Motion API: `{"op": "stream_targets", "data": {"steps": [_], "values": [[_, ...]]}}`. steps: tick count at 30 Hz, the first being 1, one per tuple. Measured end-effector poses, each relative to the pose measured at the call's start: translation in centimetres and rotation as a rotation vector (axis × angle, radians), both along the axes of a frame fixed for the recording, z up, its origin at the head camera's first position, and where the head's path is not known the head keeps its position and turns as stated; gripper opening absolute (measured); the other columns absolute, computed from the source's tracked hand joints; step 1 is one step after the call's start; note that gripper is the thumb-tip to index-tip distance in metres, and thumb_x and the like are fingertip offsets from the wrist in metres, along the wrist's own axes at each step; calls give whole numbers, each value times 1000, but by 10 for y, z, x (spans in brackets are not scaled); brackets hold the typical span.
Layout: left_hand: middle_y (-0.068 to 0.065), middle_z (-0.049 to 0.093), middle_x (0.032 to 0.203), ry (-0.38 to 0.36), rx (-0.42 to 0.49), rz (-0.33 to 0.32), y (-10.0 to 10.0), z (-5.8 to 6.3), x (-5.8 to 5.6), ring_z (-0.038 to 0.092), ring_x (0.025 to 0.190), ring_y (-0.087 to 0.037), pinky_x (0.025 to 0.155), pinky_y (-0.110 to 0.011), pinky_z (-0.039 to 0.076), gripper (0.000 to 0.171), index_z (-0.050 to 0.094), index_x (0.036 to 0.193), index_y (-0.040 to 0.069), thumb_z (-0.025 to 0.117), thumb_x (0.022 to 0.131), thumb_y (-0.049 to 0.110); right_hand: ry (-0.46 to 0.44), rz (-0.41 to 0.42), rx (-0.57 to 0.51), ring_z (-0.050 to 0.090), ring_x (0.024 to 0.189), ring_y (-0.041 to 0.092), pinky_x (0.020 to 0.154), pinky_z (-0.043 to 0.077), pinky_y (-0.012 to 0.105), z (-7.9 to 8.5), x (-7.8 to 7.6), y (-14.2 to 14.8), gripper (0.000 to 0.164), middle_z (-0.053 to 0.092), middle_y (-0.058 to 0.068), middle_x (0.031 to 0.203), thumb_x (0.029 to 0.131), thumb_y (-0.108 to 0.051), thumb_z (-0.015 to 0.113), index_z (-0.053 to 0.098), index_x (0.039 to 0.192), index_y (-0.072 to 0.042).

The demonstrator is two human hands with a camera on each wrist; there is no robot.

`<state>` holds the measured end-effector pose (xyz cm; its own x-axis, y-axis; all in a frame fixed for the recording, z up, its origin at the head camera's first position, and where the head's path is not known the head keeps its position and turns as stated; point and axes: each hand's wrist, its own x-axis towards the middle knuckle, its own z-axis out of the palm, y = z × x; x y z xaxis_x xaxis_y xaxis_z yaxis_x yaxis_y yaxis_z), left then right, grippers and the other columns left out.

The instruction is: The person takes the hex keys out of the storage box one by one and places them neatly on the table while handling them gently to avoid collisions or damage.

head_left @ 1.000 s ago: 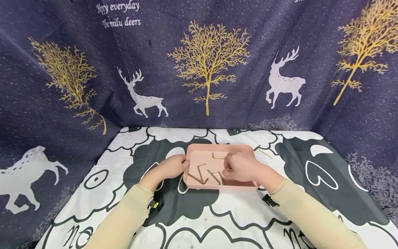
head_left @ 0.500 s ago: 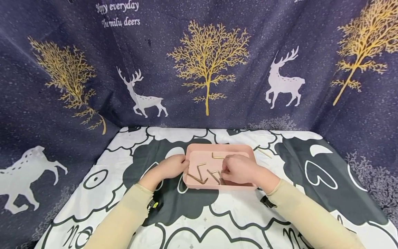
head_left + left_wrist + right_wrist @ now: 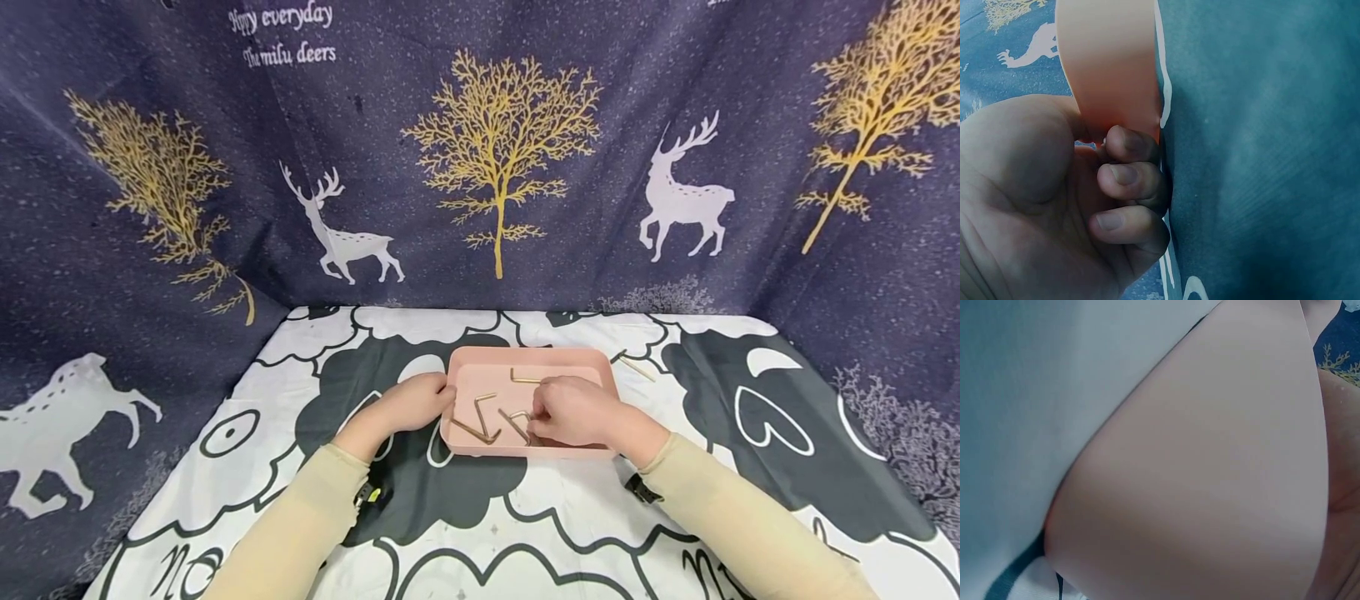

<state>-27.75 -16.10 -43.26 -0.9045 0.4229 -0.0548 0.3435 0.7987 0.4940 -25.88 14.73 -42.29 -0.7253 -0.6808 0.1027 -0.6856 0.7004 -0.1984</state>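
Note:
A shallow pink tray (image 3: 474, 357) stands on the cloth in the head view, with several brass-coloured L-shaped hex keys (image 3: 486, 408) lying in it. My left hand (image 3: 412, 402) grips the tray's left end, the thumb over the rim. In the left wrist view its curled fingers (image 3: 1129, 175) press the outside of the tray wall. Inside the right part of the tray, my right hand (image 3: 576, 410) points down with bent fingers, right at a hex key (image 3: 517, 425) near the front wall. Its fingertips are hidden, so what they hold does not show. In the right wrist view the tray wall (image 3: 1210, 450) covers most of the hand.
One more hex key (image 3: 637, 367) lies on the cloth just beyond the tray's right end. Another hex key (image 3: 523, 380) lies near the tray's back wall. The table has a black-and-white patterned cloth (image 3: 450, 533); a dark blue curtain (image 3: 450, 283) hangs behind it.
My right hand has shifted slightly left and lower within the tray, now covering part of the hex keys by the front wall. The left hand keeps its grip on the tray.

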Motion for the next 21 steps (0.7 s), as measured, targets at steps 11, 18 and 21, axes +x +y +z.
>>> {"op": "stream_targets", "data": {"steps": [11, 18, 21], "values": [[-2, 55, 77, -19, 13, -4, -1, -3, 0, 49, 65, -19, 65, -35, 40, 36, 61, 86, 14, 44, 117, 22, 19, -5, 16, 50, 70, 6, 69, 48, 27, 0, 0, 0, 14, 58, -12, 80, 92, -17, 82, 72, 83, -18], [0, 59, 80, -17, 8, 1, -2, -2, -1, 52, 68, -19, 68, -36, 43, 36, 63, 86, 15, 44, 116, 22, 67, 6, 12, 48, 69, 7, 68, 48, 28, -1, -1, 0, 12, 58, -11, 77, 89, -14, 80, 70, 82, -17], [-1, 59, 80, -20, 11, -1, -2, -3, -1, 53, 68, -19, 68, -36, 43, 36, 63, 87, 15, 44, 116, 22, 49, -8, 14, 47, 69, 8, 68, 48, 29, -1, 0, 0, 14, 56, -10, 76, 87, -11, 80, 69, 81, -17]]}}
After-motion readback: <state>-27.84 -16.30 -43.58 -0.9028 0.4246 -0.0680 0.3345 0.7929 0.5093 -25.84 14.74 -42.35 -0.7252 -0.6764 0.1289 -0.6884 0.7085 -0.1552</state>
